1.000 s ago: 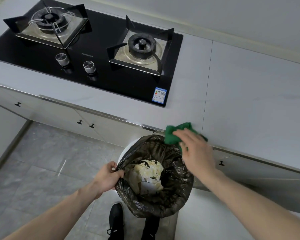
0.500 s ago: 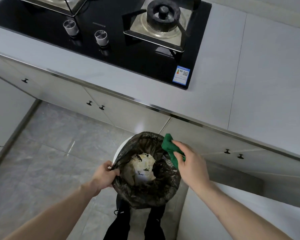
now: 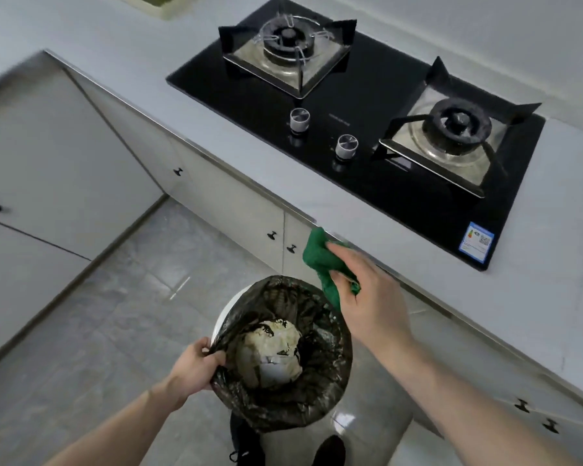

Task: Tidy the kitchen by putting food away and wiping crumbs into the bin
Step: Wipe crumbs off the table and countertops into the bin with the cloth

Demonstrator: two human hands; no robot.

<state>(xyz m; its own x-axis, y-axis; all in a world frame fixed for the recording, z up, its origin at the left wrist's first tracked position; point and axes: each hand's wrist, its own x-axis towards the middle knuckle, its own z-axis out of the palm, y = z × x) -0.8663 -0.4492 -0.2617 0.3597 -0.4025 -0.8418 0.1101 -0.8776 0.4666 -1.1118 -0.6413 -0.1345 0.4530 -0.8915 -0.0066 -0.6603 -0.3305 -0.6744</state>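
Hob sticker [image 3: 478,246] blurred, perhaps an energy label.

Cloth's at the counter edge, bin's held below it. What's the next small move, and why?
Probably draw the green cloth off the counter edge toward you so anything on it drops into the bin. The right hand grips the cloth right at the lip, and the left hand holds the black liner's rim open just below and nearer you.

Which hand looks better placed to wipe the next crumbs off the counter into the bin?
The right hand: it holds the green cloth at the counter edge, while the left hand grips the bin bag.
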